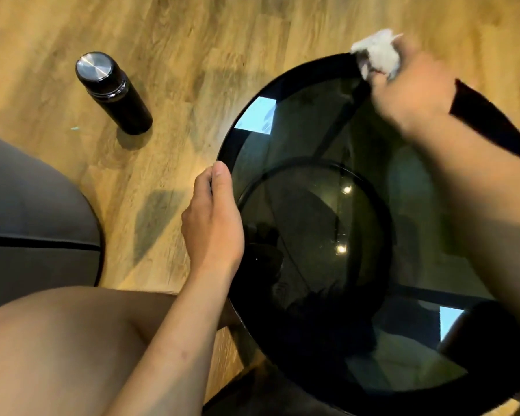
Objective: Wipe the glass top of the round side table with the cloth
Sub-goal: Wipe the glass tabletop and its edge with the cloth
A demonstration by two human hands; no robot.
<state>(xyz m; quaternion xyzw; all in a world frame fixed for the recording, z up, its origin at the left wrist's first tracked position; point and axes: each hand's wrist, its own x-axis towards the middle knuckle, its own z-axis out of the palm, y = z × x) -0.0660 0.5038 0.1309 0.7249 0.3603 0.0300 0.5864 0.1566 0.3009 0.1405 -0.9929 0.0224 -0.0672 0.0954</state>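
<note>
on the wooden floor (192, 40), as my head camera shows it: the round side table, whose dark glass top (306, 136) fills the right half of the view and lies flat, face up. being a disc, it has no long axis. its near edge is at the bottom of the frame and its far edge at top right. through the glass i see a lower ring (312, 164) of the frame, and on the glass, reflections of lamps and windows. i judge the top stiff, slick and breakable. the place to steady it is the black rim (285, 81), not the middle of the pane.

left: a grey seat (27, 205), just beside the person's bare knee (57, 340).

upper left: a black flask (113, 93) standing on the floor, well apart from the table.

left hand (213, 223): at the table's left side, thumb laid on top of the rim, fingers curled over the edge, gripping it.

right hand (415, 94): blurred, at the far rim, closed round the cloth (379, 55).

the cloth is a pale crumpled wad touching the rim at the far edge, its loose end pointing away from the person and out past the table. i judge it soft, light and limp, with no fixed long axis while bunched. it is best held as a wad in the palm, so that a flat face meets the glass.
</note>
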